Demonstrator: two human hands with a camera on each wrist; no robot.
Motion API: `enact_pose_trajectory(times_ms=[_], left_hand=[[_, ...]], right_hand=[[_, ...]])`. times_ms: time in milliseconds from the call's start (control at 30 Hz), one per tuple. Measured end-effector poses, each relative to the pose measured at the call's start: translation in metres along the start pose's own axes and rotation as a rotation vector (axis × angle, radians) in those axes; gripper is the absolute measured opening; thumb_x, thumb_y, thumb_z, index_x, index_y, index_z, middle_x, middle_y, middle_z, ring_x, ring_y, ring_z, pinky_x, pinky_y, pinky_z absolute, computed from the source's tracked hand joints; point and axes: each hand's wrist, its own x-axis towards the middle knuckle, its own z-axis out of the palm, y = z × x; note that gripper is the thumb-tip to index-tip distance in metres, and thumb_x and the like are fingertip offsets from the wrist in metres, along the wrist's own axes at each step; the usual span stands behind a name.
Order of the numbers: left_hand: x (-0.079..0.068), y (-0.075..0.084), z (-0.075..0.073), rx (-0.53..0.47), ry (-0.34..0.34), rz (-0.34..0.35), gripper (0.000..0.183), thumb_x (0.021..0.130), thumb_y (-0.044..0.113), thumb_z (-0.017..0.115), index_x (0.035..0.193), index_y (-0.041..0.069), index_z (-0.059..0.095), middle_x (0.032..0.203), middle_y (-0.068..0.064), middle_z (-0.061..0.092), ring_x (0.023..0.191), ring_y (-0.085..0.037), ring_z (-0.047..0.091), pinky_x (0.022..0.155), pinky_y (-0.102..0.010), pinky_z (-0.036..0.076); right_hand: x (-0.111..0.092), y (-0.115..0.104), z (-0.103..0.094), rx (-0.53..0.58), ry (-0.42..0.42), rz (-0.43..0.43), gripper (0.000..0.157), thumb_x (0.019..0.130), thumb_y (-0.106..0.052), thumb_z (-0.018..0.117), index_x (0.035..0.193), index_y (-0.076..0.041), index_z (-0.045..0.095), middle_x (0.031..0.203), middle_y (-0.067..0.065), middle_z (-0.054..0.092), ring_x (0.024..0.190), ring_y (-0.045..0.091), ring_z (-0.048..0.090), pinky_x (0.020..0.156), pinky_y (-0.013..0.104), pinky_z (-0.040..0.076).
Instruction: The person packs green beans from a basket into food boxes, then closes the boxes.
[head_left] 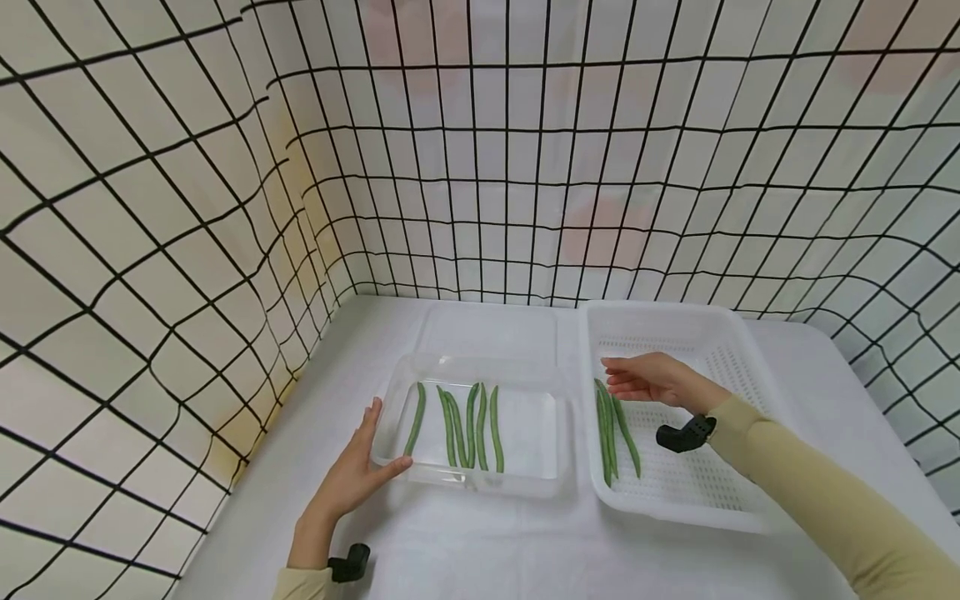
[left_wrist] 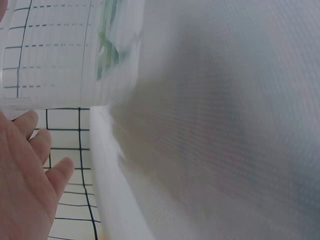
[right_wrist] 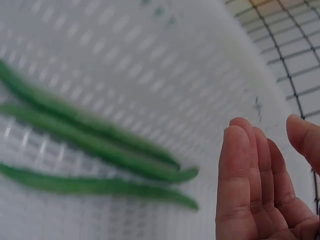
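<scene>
- Far left: black wire grid (head_left: pixel 157 250), standing before a pale backing and continuing behind the table (head_left: pixel 420 542).
- Left: left hand (head_left: pixel 352 471), its fingers extended and spread along the container's left end, the thumb tip at the near left corner; a black device (head_left: pixel 350 564) is worn at the wrist, below which a pale yellow sleeve begins.
- Centre left: clear container (head_left: pixel 531 485), rectangular, resting on the white-covered table. Within it lie six green beans (head_left: pixel 482 429), roughly parallel: one apart at the left, five grouped about the middle.
- Centre right: white basket (head_left: pixel 660 310), perforated, just beside the container. Three further beans (head_left: pixel 628 437) lie along its left side, two close together and one slanting away.
- Right: right hand (head_left: pixel 652 379), over the basket near the beans' far ends; fingers straight and together, thumb apart, nothing held.
</scene>
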Motion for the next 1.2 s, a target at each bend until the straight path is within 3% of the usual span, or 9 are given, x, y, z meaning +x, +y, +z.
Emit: enact_pose_trajectory(times_ms=[233,433,867,1200], left_hand=[[0.000,0.000,0.000,0.001,0.002,0.002,0.105,0.080,0.050,0.071,0.154,0.015,0.006,0.156,-0.018,0.008,0.138,-0.044,0.013,0.106,-0.062,0.014],[0.001,0.001,-0.001,0.000,0.001,0.012,0.107,0.079,0.056,0.069,0.154,0.016,0.005,0.156,-0.018,0.008,0.138,-0.043,0.013,0.107,-0.061,0.013],[0.000,0.000,0.000,-0.002,0.004,0.006,0.105,0.080,0.050,0.070,0.154,0.016,0.005,0.156,-0.019,0.008,0.138,-0.045,0.013,0.105,-0.063,0.014],[0.000,-0.001,0.000,0.000,0.000,0.010,0.105,0.080,0.053,0.070,0.154,0.015,0.005,0.156,-0.019,0.008,0.138,-0.045,0.013,0.105,-0.063,0.015]], right_hand=[[0.004,0.026,-0.027,-0.025,0.040,0.072,0.048,0.092,-0.023,0.065,0.122,0.012,0.052,0.089,0.013,0.069,0.074,0.017,0.068,0.075,0.030,0.055],[0.011,0.044,-0.034,-0.116,0.048,0.141,0.042,0.090,-0.022,0.067,0.113,0.012,0.055,0.081,0.011,0.067,0.068,0.017,0.068,0.068,0.028,0.055],[0.019,0.056,-0.020,-0.289,0.082,0.146,0.026,0.085,-0.019,0.073,0.082,0.005,0.064,0.067,0.009,0.065,0.058,0.014,0.065,0.061,0.027,0.056],[0.021,0.051,-0.005,-0.360,0.094,0.140,0.023,0.081,-0.017,0.076,0.077,0.002,0.063,0.062,0.008,0.062,0.053,0.012,0.062,0.058,0.027,0.055]])
